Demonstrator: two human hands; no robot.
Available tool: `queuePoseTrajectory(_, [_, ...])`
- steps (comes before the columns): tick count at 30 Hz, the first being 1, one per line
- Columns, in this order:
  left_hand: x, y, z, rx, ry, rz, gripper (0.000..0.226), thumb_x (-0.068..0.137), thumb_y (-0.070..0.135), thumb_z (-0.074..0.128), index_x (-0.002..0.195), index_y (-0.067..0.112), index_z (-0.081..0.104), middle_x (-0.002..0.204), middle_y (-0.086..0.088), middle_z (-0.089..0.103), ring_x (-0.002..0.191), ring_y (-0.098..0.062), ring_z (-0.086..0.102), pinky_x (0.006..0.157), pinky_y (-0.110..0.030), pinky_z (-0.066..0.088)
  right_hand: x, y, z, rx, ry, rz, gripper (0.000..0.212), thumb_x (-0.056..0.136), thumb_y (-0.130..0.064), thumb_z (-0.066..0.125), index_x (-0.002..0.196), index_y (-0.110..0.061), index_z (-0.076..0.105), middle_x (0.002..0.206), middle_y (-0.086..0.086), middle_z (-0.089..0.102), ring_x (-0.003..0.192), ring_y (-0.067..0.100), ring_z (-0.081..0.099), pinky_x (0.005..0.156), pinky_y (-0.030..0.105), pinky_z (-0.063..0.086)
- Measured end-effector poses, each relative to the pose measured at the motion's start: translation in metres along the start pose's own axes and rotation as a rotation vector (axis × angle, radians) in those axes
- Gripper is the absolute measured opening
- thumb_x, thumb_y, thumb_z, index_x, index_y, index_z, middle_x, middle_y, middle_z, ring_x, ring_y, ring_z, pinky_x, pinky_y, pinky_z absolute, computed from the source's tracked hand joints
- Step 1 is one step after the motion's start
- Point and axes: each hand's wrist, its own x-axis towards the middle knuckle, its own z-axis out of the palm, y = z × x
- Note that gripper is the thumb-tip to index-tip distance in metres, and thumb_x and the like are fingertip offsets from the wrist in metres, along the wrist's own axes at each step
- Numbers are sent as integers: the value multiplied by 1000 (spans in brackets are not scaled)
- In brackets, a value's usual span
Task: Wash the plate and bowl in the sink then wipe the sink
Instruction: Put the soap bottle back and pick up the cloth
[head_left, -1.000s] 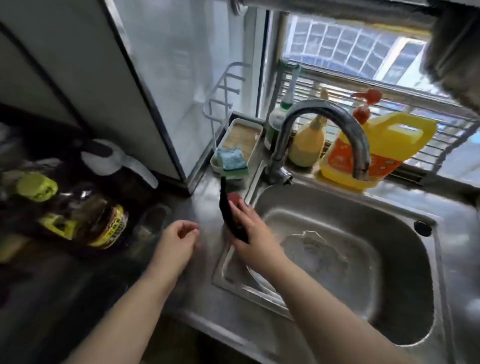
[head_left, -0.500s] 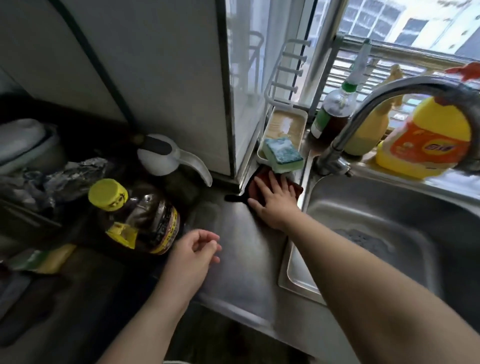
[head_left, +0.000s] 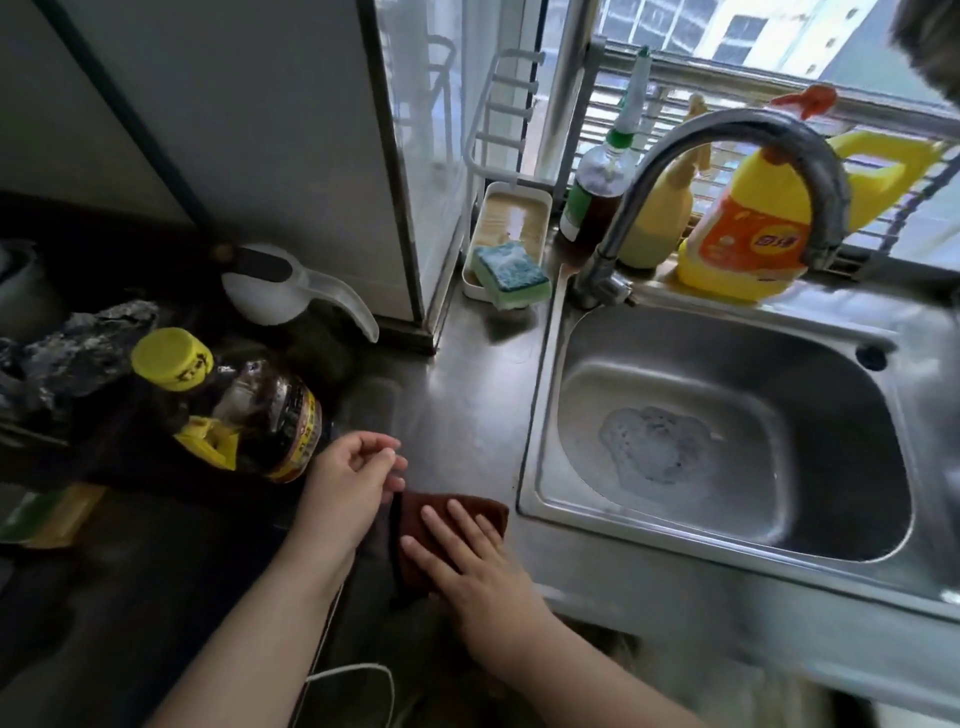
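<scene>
The steel sink (head_left: 727, 540) holds only a patch of foam (head_left: 649, 447) around its drain; no plate or bowl is in view. A dark red-brown cloth (head_left: 415, 512) lies flat on the steel counter just left of the sink's front corner. My right hand (head_left: 467, 561) presses on it with straight fingers. My left hand (head_left: 353, 478) hovers beside the cloth's left edge, fingers loosely curled, holding nothing. The curved tap (head_left: 727, 150) arches over the basin, with no water running.
A soapy green-blue sponge (head_left: 511, 273) rests on a white tray (head_left: 514, 213) behind the counter. A dark bottle (head_left: 597, 192), a yellow spray bottle (head_left: 660, 218) and a yellow detergent jug (head_left: 763, 218) line the window sill. A yellow-capped oil bottle (head_left: 244, 410) and a white jug (head_left: 280, 291) stand left.
My right hand has dragged the cloth from the back of the counter near the sponge tray toward the front edge. My left hand has stayed hovering over the counter.
</scene>
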Motion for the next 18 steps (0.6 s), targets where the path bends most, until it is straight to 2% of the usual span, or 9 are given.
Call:
queuePoseTrajectory(3, [-5,1,8,14,-34,5,17,94,7,50,92,18,63,86,-4,68,77,-19,64,66,-26,49,-44,34,15,21,81,112,74,96,-22,42,143,-43,-12,148,-13,-30,136,21,-34,115,39,-19])
queuePoseTrajectory(5, [-8,3,12,19,-58,-5,16,94,8,51,94,17,63,87,-4,68,80,-20,64,67,-27,49,-84,66,32,-54,195,230,69,93,-32,43,148,-41,3,156,-9,-14,145,26,-9,118,35,-5])
queuePoseTrajectory(7, [-11,4,18,16,-83,-10,14,94,10,51,96,17,63,89,-4,67,82,-19,64,67,-26,50,-122,87,40,31,249,426,53,99,-47,24,149,-39,11,159,-12,1,145,17,11,116,26,2])
queuePoseTrajectory(8, [-12,5,22,14,-93,-9,14,95,10,51,98,16,63,89,-4,67,82,-19,64,67,-26,49,-132,92,43,90,262,491,51,99,-49,16,149,-40,12,158,-13,6,144,16,15,115,25,5])
queuePoseTrajectory(10, [-14,6,32,6,-103,-8,14,95,9,50,98,14,63,88,-5,66,79,-18,63,65,-24,48,-132,84,43,175,285,569,51,98,-50,12,148,-40,14,157,-8,18,140,20,23,113,30,10])
queuePoseTrajectory(12, [-15,6,46,3,-117,-12,14,95,5,49,93,12,62,84,-6,65,73,-16,60,63,-22,48,-109,65,43,149,325,547,53,97,-50,21,148,-37,18,152,-2,29,138,24,27,111,34,12])
queuePoseTrajectory(14, [-16,5,61,12,-150,-2,18,94,2,49,87,12,61,81,-7,64,71,-17,59,64,-24,49,-77,46,40,60,339,393,57,91,-51,34,146,-38,25,150,-4,36,138,22,32,111,36,16])
queuePoseTrajectory(18, [-23,6,89,79,-229,33,19,93,2,51,84,15,61,80,-7,65,71,-16,60,68,-26,50,-61,56,29,-11,298,258,54,88,-55,36,139,-40,35,147,-10,41,136,15,38,110,38,34])
